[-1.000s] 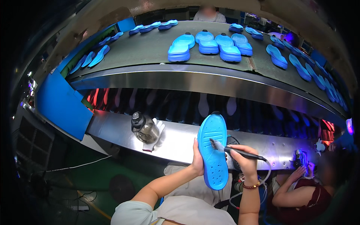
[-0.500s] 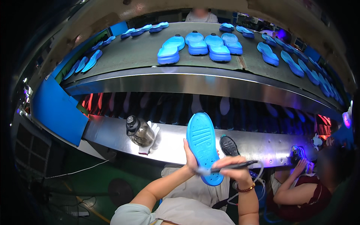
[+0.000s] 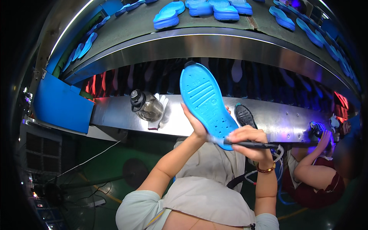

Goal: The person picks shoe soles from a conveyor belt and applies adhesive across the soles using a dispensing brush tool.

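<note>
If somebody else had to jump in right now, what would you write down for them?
Left hand: holds the blue shoe sole up, tread side toward the camera.
Right hand: grips a dark brush, its tip at the sole's lower end.
Nearby: water bottle and a black sole lie on the steel ledge; more blue soles ride the belt above.
Done: cannot tell how much of the sole is brushed.
Left: the same.
</note>
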The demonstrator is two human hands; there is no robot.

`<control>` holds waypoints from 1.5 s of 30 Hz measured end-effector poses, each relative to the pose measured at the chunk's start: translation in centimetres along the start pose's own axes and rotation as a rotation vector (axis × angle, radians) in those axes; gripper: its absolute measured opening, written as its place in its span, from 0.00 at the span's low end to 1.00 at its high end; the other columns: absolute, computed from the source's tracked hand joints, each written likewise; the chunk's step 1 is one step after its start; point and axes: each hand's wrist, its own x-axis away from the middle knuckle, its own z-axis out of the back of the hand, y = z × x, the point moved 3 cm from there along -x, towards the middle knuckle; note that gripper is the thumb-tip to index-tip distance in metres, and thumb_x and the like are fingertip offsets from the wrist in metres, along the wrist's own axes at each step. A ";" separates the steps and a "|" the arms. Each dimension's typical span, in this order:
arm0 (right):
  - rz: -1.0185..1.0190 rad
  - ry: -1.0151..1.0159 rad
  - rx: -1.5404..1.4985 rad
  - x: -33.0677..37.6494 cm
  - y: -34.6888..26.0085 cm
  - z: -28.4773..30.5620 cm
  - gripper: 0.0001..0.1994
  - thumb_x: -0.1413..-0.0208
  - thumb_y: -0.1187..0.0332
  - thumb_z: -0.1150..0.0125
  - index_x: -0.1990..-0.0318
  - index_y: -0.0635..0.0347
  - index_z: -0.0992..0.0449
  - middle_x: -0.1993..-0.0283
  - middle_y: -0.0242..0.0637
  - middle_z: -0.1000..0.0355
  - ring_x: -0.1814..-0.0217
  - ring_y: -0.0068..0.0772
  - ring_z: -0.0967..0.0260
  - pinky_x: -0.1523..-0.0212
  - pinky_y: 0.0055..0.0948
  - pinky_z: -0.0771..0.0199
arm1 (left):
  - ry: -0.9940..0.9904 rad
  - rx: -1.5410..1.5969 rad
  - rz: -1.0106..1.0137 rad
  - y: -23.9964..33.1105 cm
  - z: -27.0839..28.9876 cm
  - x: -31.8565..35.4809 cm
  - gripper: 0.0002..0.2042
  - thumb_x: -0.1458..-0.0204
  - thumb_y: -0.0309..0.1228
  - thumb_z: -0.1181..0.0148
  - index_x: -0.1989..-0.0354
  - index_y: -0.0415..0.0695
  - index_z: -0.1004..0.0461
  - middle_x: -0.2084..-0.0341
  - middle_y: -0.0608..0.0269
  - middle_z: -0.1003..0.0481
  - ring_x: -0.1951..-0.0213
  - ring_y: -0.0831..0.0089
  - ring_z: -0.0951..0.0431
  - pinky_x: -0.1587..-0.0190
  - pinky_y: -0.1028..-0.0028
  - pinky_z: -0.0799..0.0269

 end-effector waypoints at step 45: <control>-0.121 0.025 -0.388 3.0 2.3 -0.1 0.10 0.61 0.81 0.38 0.66 0.67 0.24 0.62 0.43 0.27 0.57 0.34 0.30 0.53 0.25 0.32 | -0.251 -0.085 -0.058 4.3 -2.1 -0.2 0.49 0.59 0.72 0.84 0.50 0.37 0.40 0.68 0.45 0.28 0.66 0.57 0.25 0.61 0.59 0.28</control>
